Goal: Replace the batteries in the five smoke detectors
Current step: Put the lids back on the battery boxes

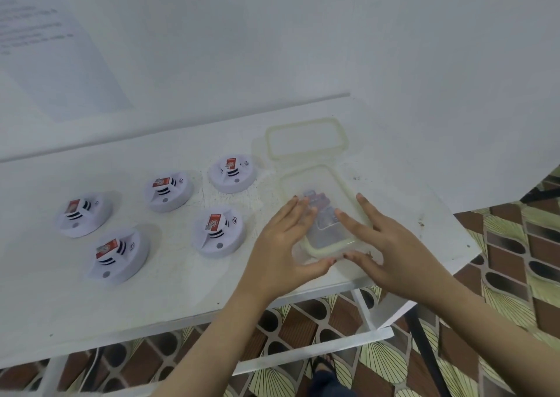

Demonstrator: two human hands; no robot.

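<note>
Hands (333, 242) flat on lidded container (321, 214) (grasping nothing), detector labels (212, 222) unreadable

Home room: patterned floor tiles (500, 245)

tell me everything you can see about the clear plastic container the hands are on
The clear plastic container is a rounded rectangle with a pale yellowish rim. It lies flat near the table's right front corner, and blurred reddish items show through it. The left hand and right hand rest on it with fingers spread. A matching piece, perhaps its lid, lies just behind.
</note>
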